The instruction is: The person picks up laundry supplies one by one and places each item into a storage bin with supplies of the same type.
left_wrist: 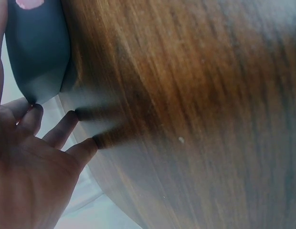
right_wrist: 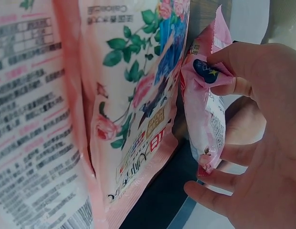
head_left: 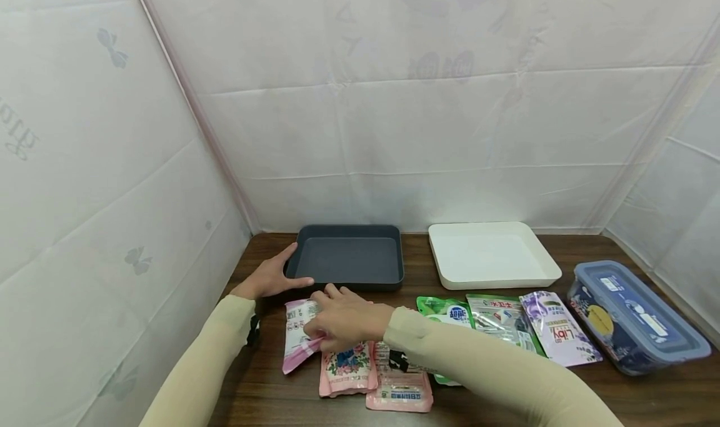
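Observation:
My left hand (head_left: 271,279) is at the left side of a dark grey tray (head_left: 347,258), fingers spread and fingertips right at its corner in the left wrist view. With thumb and forefinger, my right hand (head_left: 350,319) pinches a small pink-and-white packet (right_wrist: 207,112) by its side. In the head view that packet lies in front of the dark tray. Just right of it is a pink pouch with printed flowers (head_left: 345,372), partly under my right hand. Another pink pouch covered in small print (head_left: 399,392) lies beside that, partly hidden by my right wrist.
A white tray (head_left: 492,255) stands at the back right. In front of it lie a green pouch (head_left: 444,308), a grey-green pouch (head_left: 500,321) and a purple pouch (head_left: 562,333). A blue-lidded plastic box (head_left: 641,311) stands at the far right. White sheeting (head_left: 394,152) walls the table (head_left: 264,396).

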Available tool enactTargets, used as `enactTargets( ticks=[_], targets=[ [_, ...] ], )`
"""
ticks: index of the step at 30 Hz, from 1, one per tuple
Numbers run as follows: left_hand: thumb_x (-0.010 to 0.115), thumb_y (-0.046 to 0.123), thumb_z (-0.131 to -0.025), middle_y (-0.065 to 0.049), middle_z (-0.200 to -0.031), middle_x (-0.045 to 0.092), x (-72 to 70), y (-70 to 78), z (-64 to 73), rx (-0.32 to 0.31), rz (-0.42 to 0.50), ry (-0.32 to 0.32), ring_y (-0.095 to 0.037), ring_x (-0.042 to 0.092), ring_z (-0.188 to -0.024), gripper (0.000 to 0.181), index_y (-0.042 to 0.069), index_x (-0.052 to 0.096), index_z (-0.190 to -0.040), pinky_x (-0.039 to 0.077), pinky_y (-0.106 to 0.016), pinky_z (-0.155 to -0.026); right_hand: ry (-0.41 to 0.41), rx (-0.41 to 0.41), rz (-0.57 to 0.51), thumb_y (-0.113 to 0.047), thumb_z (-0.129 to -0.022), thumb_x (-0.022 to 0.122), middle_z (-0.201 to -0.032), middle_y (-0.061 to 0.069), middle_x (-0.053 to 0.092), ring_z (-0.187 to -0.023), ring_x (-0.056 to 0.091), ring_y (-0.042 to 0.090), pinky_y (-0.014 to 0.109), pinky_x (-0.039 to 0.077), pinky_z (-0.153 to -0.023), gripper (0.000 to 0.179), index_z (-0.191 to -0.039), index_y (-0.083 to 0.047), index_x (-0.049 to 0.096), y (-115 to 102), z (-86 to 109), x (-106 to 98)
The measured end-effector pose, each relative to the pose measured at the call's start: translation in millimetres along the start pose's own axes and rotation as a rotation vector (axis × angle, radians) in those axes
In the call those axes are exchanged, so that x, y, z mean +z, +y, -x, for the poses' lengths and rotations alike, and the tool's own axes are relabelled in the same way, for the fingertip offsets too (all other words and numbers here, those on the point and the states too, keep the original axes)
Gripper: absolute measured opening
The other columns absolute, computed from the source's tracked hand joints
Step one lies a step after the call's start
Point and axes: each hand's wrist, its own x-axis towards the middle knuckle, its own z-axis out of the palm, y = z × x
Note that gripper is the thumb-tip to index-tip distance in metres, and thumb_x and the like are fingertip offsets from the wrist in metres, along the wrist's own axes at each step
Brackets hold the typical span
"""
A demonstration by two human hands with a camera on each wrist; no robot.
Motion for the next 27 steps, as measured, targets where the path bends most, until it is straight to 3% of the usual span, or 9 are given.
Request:
enactTargets(
  ticks=[13, 21, 27],
  targets=[
    [0.074, 0.070, -0.082, -0.025, -0.168, 0.015, -2.5, -0.3, -4.2, 0.007, -0.013, 0.000, -0.051, 0.027, -0.149, 0.123, 0.009, 0.009, -0.166, 0.032, -0.068, -0.113, 0.011, -0.035, -0.039, -0.041, -0.100, 0.067, -0.133, 0.002, 0.053, -0.096, 0.036, 0.015, 0.027, 0.033, -0.076, 0.016, -0.087, -0.033, 0.062, 9.9, 15.6, -4.5],
    [0.078, 0.064, -0.083, -0.022, -0.170, 0.009, -1.5, -1.6, -4.3, 0.072, -0.025, 0.021, -0.050, 0.023, -0.150, 0.121, 0.005, 0.012, -0.165, 0.029, -0.067, -0.114, 0.019, -0.054, -0.052, -0.038, -0.100, 0.067, -0.136, 0.003, 0.053, -0.097, 0.038, 0.015, 0.027, 0.035, -0.078, 0.017, -0.086, -0.032, 0.061, 12.0, 25.8, -5.9],
    [0.076, 0.070, -0.081, -0.020, -0.171, 0.010, 0.2, -0.3, -5.3, 0.075, -0.051, 0.018, -0.049, 0.024, -0.150, 0.122, 0.007, 0.015, -0.165, 0.029, -0.067, -0.114, 0.018, -0.056, -0.059, -0.040, -0.101, 0.065, -0.138, 0.004, 0.052, -0.097, 0.039, 0.015, 0.028, 0.035, -0.079, 0.018, -0.086, -0.032, 0.060, 12.9, 31.8, -8.5]
  ],
)
